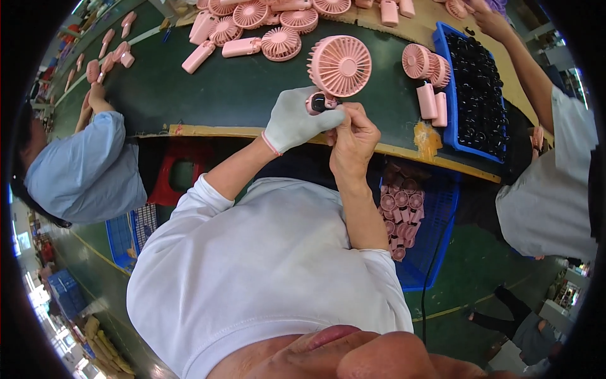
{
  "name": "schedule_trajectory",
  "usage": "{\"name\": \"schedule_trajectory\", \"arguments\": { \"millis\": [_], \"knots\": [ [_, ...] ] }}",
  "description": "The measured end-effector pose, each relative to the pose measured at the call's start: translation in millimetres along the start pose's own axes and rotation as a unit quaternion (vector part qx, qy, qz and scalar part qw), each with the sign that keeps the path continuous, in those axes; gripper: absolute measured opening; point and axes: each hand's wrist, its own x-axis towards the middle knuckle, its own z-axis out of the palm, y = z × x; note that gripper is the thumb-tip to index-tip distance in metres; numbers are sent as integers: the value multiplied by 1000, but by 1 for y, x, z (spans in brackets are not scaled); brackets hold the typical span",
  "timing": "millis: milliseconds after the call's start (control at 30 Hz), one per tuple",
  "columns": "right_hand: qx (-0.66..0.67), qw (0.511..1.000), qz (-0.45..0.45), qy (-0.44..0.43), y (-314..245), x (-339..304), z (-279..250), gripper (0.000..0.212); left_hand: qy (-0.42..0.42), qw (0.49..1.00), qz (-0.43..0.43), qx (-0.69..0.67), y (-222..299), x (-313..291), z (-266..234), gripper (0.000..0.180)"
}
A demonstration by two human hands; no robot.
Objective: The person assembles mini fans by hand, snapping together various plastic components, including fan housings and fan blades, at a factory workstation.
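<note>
A pink handheld fan (pixel 341 66) is up over the table's near edge, its round grille tilted toward me. My left hand (pixel 293 120), in a pale glove with a pink cuff, is wrapped round its handle. A black part (pixel 320 102) shows at the handle's end, between thumb and fingers. My bare right hand (pixel 355 142) pinches with thumb and forefinger right beside that part, touching the fan below its head. Whatever lies between those fingertips is hidden.
More pink fans (pixel 281 43) lie along the table's (pixel 214 95) far side. Two fans (pixel 427 101) rest beside a blue tray (pixel 451 136) of black parts (pixel 476 95). Under the table stands a blue crate (pixel 435 249) of fans. People (pixel 79 167) work on both sides; a red stool (pixel 165 177) is left.
</note>
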Motion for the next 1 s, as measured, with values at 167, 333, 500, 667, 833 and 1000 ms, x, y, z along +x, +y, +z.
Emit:
{"name": "schedule_trajectory", "arguments": {
  "millis": [167, 333, 500, 667, 833, 1000],
  "knots": [
    [-57, 998, 16, 10, 13, 9, -12, 28, -2, 1000, -12, 11, -9, 3, -1, 34],
    [-83, 995, 57, -22, 19, 18, -14, 43, -18, 999, -38, -24, -33, 3, 9, 35],
    [-19, 983, 182, -31, 21, 17, -18, 29, -84, 925, -142, -343, -26, -14, 14, 44],
    [-308, 942, -128, -46, 5, 32, -11, 43, 9, 942, -96, -322, -42, -13, 39, 48],
    [-473, 864, -159, -64, -29, 53, -19, 34, 13, 976, -47, -212, -57, 3, 43, 37],
    [-687, 724, -69, 20, -65, 106, -71, 37, 137, 958, 142, 210, -59, 38, -26, 29]
  ]
}}
